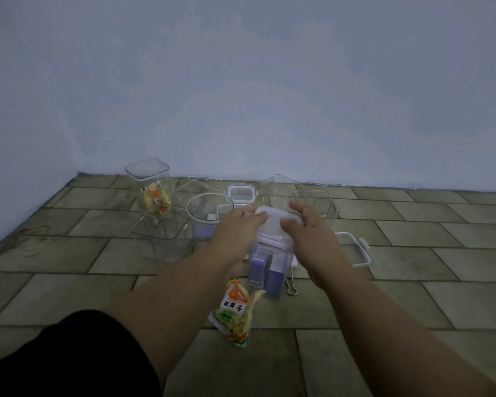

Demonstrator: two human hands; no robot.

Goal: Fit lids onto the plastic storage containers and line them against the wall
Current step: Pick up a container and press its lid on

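Broadly, the scene was closed off by a pale wall [241,81], below which a tiled floor [413,296] was laid. Near the wall's foot, several clear tubs were scattered rather than lined up: a tall tub [148,174] with snacks inside, a square tub [161,239] in front of it and a round tub [209,209] beside that, all seen without lids. Nearer the camera, the container [267,267] being worked on was stood upright with purple boxes inside, well apart from the wall. The lid [273,218] was held on its top; whether it was seated all round could not be told. A tilted lid could be jammed by uneven pressing, and the light container could be tipped or slid on the tiles by a hard push. A spare lid [354,249] lay just to the right, and a snack packet [235,313] lay in front. The left hand [239,224] was curled over the lid's left edge, and the right hand [302,222] was wrapped round its right edge, thumb pressed on top.
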